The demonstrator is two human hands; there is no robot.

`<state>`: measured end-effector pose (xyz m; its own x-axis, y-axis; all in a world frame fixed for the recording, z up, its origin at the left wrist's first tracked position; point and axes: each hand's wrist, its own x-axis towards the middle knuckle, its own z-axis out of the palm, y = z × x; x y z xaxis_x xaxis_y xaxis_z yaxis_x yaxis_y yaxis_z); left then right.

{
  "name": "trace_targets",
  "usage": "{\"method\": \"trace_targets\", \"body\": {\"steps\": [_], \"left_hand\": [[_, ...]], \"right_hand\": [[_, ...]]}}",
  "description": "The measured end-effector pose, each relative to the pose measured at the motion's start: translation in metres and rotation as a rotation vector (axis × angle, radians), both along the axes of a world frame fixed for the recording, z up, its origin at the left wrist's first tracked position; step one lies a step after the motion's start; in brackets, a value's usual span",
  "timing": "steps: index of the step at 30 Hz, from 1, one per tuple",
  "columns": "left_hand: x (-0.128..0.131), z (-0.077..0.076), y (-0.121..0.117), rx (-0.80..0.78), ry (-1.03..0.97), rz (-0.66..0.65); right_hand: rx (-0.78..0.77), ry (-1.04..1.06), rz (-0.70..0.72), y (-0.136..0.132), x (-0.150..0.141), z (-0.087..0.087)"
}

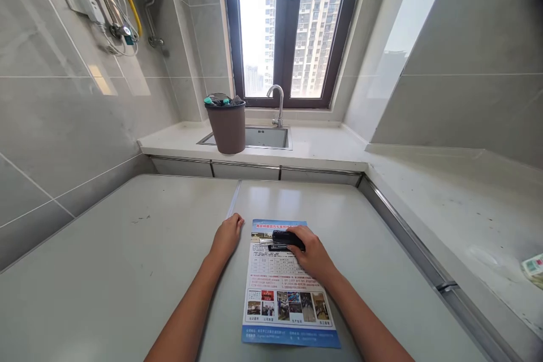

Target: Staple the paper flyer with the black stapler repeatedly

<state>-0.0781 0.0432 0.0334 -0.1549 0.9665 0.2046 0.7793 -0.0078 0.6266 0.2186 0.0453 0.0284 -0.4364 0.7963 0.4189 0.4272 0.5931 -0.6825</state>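
Note:
A printed flyer (285, 294) with a blue border, red text and small photos lies flat on the pale table (127, 271) in front of me. My right hand (311, 253) rests on its upper part, fingers wrapped round a black stapler (285, 239) that lies across the top of the sheet. My left hand (227, 236) sits just left of the flyer's top left corner, fingers curled in a loose fist against the table, with nothing visible in it.
Beyond the table a white counter holds a sink (263, 137) with a chrome tap (278, 103) under a window. A brown waste bin (227, 123) stuffed with rubbish stands at the sink's left edge. A raised counter (458, 203) runs along the right, with a small packet (533, 267).

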Motion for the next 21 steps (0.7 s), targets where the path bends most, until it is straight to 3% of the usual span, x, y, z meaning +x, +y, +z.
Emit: {"method": "trace_targets", "body": {"steps": [11, 21], "left_hand": [[-0.006, -0.010, 0.016, 0.110, 0.105, -0.076], [-0.007, -0.016, 0.019, 0.125, 0.045, -0.083]], "right_hand": [[0.028, -0.054, -0.068, -0.001, -0.004, -0.001], [0.007, -0.058, -0.069, -0.002, -0.008, 0.000]]}}
